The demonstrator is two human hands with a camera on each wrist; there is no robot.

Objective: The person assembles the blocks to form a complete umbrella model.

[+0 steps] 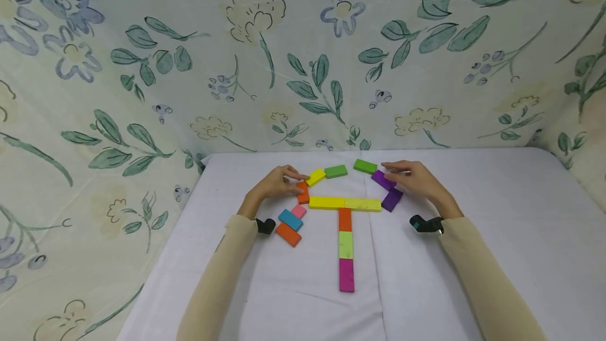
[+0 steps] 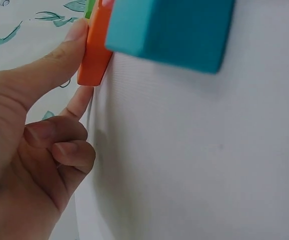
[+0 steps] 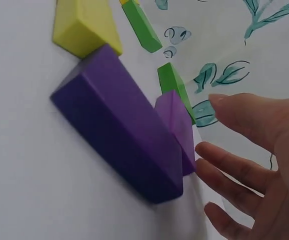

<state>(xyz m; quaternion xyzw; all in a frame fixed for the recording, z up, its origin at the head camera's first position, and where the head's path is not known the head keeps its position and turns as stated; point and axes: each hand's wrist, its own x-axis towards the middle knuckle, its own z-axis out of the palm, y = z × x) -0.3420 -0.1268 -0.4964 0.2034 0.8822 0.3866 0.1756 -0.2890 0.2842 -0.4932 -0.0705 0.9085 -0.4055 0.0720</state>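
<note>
My left hand (image 1: 279, 182) has its thumb and a finger at an orange block (image 1: 303, 192), pinching it beside the left end of a yellow block (image 1: 315, 177). In the left wrist view the thumb lies along that block's side, and the other fingers are curled below. My right hand (image 1: 416, 179) is at the outer side of a purple block (image 1: 382, 179), its fingers spread and relaxed; whether a fingertip touches is hard to tell. A darker purple block (image 3: 119, 125) adjoins it. Two green blocks (image 1: 336, 171) lie at the top of the arc, with a gap between them.
Inside the arc, two yellow blocks (image 1: 326, 202) form a bar. Below hangs a column of orange (image 1: 345, 220), lime (image 1: 346, 245) and magenta (image 1: 346, 276) blocks. Pink (image 1: 299, 211), blue (image 1: 291, 220) and orange (image 1: 288, 234) blocks lie at left on the white cloth (image 1: 293, 299).
</note>
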